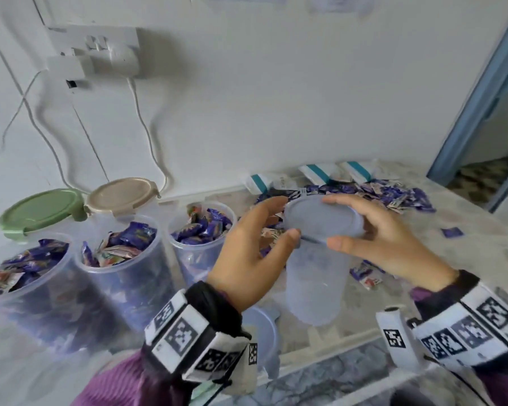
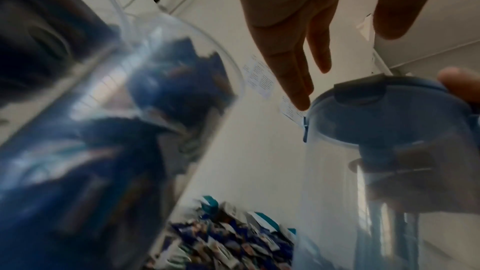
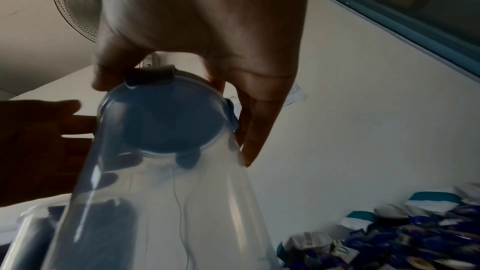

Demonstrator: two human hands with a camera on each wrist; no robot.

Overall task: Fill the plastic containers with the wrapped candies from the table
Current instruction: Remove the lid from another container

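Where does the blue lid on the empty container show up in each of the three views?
Head: blue lid at centre, between both hands.
Left wrist: right edge, mid-height, seen from below.
Right wrist: centre-left, under the right hand's fingers.
Shared landmark: the candy pile.

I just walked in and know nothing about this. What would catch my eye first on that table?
Front and centre, both hands work at the blue lid of an empty clear container: the right hand grips the lid's rim while the left hand touches its near edge with open fingers. To the left stand three open containers heaped with purple wrapped candies. Behind the hands, a loose pile of candies spreads along the wall.
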